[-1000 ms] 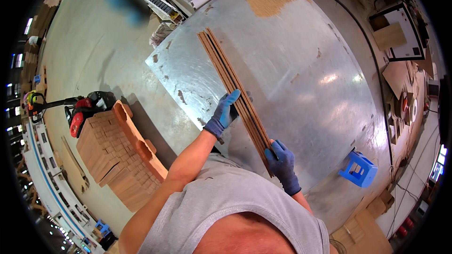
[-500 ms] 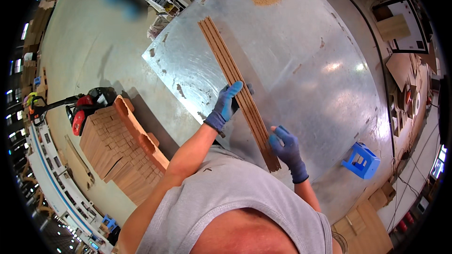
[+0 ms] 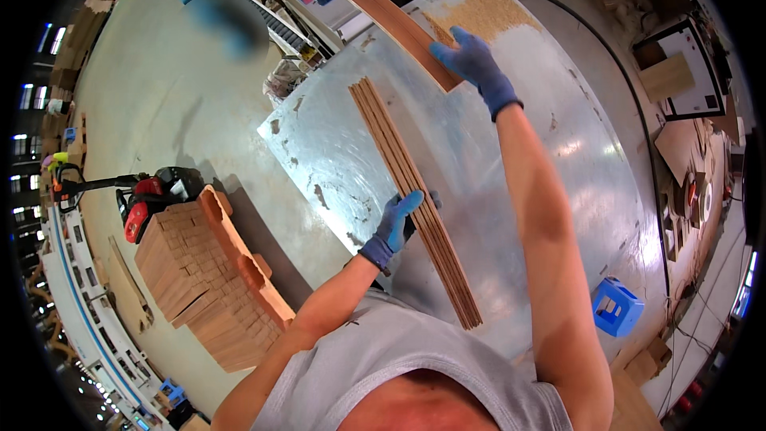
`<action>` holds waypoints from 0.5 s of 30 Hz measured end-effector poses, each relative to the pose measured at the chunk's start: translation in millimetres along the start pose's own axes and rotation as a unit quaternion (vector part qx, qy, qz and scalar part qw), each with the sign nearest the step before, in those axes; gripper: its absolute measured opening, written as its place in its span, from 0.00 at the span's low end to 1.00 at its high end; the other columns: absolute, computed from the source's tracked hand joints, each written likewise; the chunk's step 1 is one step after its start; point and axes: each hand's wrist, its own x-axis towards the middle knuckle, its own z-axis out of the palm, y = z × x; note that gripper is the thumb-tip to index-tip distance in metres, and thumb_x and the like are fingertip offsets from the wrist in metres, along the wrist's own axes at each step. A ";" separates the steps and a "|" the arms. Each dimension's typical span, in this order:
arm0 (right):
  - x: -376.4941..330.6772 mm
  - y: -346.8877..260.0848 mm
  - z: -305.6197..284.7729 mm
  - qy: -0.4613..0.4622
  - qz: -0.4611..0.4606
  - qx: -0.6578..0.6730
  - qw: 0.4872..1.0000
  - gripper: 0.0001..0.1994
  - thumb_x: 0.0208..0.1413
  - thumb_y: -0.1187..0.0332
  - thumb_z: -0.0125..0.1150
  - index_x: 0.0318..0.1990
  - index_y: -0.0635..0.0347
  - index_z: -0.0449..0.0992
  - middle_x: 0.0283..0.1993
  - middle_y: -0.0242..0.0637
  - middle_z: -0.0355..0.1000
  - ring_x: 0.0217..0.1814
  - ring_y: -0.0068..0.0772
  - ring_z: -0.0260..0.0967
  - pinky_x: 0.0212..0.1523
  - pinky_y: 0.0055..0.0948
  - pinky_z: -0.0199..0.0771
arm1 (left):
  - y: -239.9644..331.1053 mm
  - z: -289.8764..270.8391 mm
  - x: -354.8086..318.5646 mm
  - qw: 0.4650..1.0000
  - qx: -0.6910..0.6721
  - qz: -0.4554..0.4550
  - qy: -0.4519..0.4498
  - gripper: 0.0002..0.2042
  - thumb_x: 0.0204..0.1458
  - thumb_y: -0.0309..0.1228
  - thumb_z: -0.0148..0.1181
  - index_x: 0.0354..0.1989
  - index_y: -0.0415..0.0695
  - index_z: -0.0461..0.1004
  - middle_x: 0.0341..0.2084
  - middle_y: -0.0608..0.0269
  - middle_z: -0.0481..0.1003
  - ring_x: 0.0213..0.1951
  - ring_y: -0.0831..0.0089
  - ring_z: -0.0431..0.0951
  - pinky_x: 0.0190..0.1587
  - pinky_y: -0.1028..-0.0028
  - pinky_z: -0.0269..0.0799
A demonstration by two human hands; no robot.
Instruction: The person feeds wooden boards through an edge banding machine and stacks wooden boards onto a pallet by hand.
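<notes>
My left hand [image 3: 395, 227], in a blue and dark glove, is closed round a stack of several narrow wooden flooring planks [image 3: 411, 179]. The stack is held on edge, slanting from the upper left down toward my body, its grooved edges facing up. Farther off, my gloved right hand [image 3: 476, 68] is stretched out at a brown flooring plank [image 3: 391, 20] that juts over the metal table from the machine side. Its fingers are spread, and one fingertip reaches the plank's right edge; whether it presses on it I cannot tell.
Below lies a large shiny metal table [image 3: 519, 183] with a sawdust heap [image 3: 487, 16] at its far end. A blue plastic stool [image 3: 617, 307] is at the right. To the left, stacked planks [image 3: 203, 271] sit on an orange-brown pallet [image 3: 239, 251] beside a red and black pallet truck [image 3: 148, 203].
My right hand has left the near end of the held stack and stretched far forward to the jutting plank. More of that plank shows. My left hand still holds the stack, now lower in view.
</notes>
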 end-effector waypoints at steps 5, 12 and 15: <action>18.3 8.8 -0.3 -0.296 0.132 0.184 0.928 0.20 0.58 0.53 0.68 0.42 0.65 0.81 0.40 0.28 0.78 0.39 0.18 0.70 0.43 0.26 0.71 | 8.9 2.4 -3.0 1.000 -0.003 -0.005 0.019 0.23 0.57 0.39 0.67 0.55 0.37 0.71 0.47 0.52 0.78 0.48 0.60 0.81 0.53 0.59 0.79; -113.2 46.3 -69.7 -0.304 0.198 0.342 0.867 0.27 0.63 0.55 0.62 0.58 0.72 0.76 0.48 0.28 0.76 0.49 0.17 0.68 0.52 0.22 0.68 | 4.0 -9.6 3.7 1.000 0.012 0.011 0.011 0.20 0.59 0.38 0.65 0.54 0.36 0.72 0.46 0.52 0.79 0.49 0.61 0.82 0.52 0.61 0.80; -179.0 56.7 -97.8 -0.294 0.259 0.353 0.850 0.27 0.61 0.53 0.64 0.56 0.71 0.77 0.45 0.31 0.77 0.46 0.20 0.71 0.49 0.24 0.71 | 2.7 -11.7 5.3 1.000 0.013 0.002 0.009 0.20 0.59 0.38 0.65 0.54 0.36 0.72 0.46 0.52 0.79 0.49 0.61 0.82 0.52 0.61 0.80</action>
